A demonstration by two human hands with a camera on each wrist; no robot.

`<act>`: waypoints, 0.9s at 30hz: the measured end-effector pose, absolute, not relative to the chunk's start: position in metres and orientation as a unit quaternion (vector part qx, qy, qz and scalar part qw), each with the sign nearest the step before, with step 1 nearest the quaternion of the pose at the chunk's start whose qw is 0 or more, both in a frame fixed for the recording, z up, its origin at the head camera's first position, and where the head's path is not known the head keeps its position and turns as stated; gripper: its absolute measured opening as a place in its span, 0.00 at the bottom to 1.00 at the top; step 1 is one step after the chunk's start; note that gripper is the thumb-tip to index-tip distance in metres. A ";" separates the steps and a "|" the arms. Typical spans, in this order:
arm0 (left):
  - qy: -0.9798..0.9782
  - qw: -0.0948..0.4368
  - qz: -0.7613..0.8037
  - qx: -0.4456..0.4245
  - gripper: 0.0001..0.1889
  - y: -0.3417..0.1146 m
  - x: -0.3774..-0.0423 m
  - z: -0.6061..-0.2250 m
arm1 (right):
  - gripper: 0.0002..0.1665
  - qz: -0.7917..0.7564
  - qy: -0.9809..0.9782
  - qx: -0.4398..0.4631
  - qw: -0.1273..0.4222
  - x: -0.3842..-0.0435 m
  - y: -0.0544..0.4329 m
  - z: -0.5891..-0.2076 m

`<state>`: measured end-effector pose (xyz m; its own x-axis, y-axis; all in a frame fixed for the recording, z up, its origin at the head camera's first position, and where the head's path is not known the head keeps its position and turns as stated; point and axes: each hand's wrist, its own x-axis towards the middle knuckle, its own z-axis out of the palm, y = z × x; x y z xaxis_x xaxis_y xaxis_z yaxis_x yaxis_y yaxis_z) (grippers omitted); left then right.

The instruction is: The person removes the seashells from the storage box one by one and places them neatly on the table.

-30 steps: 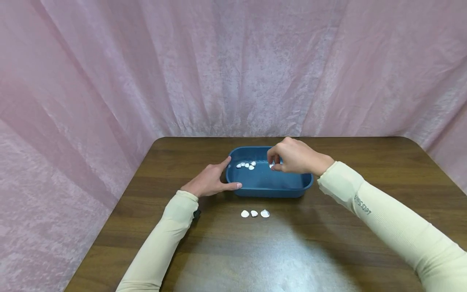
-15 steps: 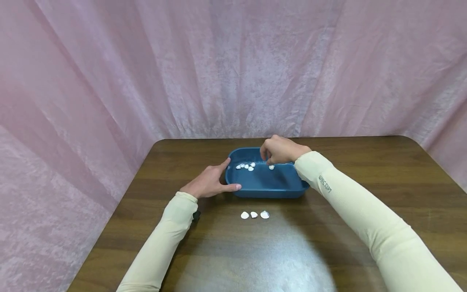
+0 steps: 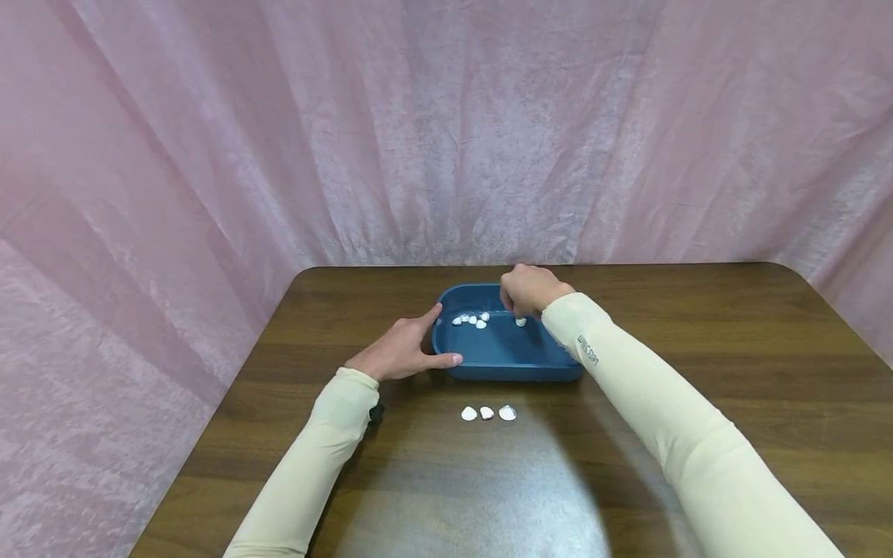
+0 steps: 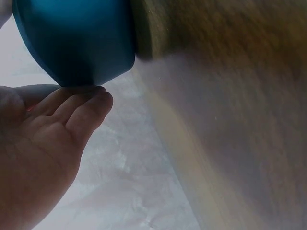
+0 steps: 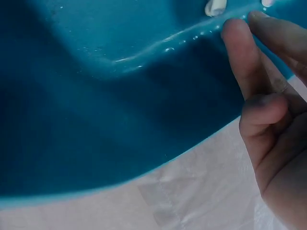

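A blue rectangular tub (image 3: 512, 373) stands on the table. My left hand (image 3: 400, 347) rests against its left end, fingers extended along the wall, thumb on the near rim. In the left wrist view those fingers touch the tub's outer wall (image 4: 79, 45). Over the tub's right half, my right hand (image 3: 533, 290) reaches inside, thumb and index tips slightly apart. One white seashell (image 3: 520, 322) lies just below that hand. The right wrist view has a shell (image 5: 216, 7) near the fingertips, and nothing visible between them. Several small shells (image 3: 481, 325) lie grouped at the tub's left.
Three white shells (image 3: 486, 413) lie in a row on the brown wooden table (image 3: 698, 372), in front of the tub. Pink curtains (image 3: 446, 132) hang behind the far table edge. Shiny spots that look like drops line the tub's inner corner.
My right hand has moved slightly left within the tub, and its fingers have left the shell they were touching, which lies on the tub floor. My left hand has stayed put.
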<state>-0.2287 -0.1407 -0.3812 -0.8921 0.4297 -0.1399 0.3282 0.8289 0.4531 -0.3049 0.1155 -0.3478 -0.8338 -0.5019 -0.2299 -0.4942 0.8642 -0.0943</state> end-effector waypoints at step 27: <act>0.947 0.114 0.220 0.204 0.59 -0.141 -0.228 -0.381 | 0.17 0.020 0.958 -0.267 0.105 -0.310 0.113 -0.370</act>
<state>-0.2276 -0.1406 -0.3811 -0.8908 0.4368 -0.1252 0.3366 0.8194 0.4639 -0.3100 0.1126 -0.3698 -0.8354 -0.5068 -0.2126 -0.5151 0.8569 -0.0183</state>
